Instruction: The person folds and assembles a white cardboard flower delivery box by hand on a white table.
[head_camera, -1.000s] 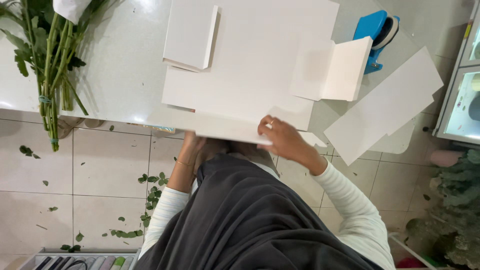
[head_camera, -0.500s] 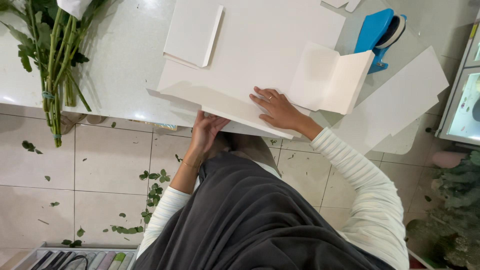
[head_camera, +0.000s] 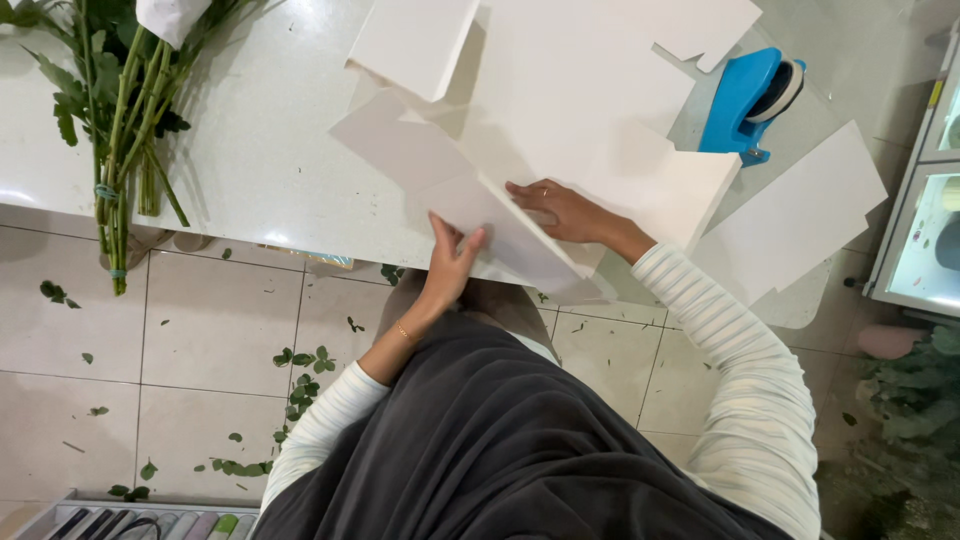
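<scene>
Looking down from the head camera, the view took in a white table (head_camera: 250, 190) with a person in a dark apron and striped white sleeves standing at its near edge. At far left, one bunch of green flower stems (head_camera: 115, 130) lay on the tabletop, its cut ends hanging past the edge, with a white wrap at its top. Below it, scattered green leaves (head_camera: 300, 365) dotted the pale tiled floor.

Moving right, the left hand (head_camera: 452, 262) reached up with its fingers spread apart and flat, pressing on the near flap of one large white cardboard sheet (head_camera: 560, 110) that covered the middle of the table. That flap stood folded up along a crease, and the hand touched its face rather than clamping it. One smaller white card panel (head_camera: 415, 40) lay on the sheet's upper left part.

Just beside, the right hand (head_camera: 560, 210) lay palm down on the same sheet, fingers open and stretched flat, a ring on one finger. Both hands sat close together at the fold.

Farther right, one blue tape dispenser (head_camera: 745, 100) stood on the table, holding one roll. Near it, one separate white card sheet (head_camera: 800, 215) overhung the table corner. At far right stood one glass-fronted cabinet (head_camera: 925, 230).
</scene>
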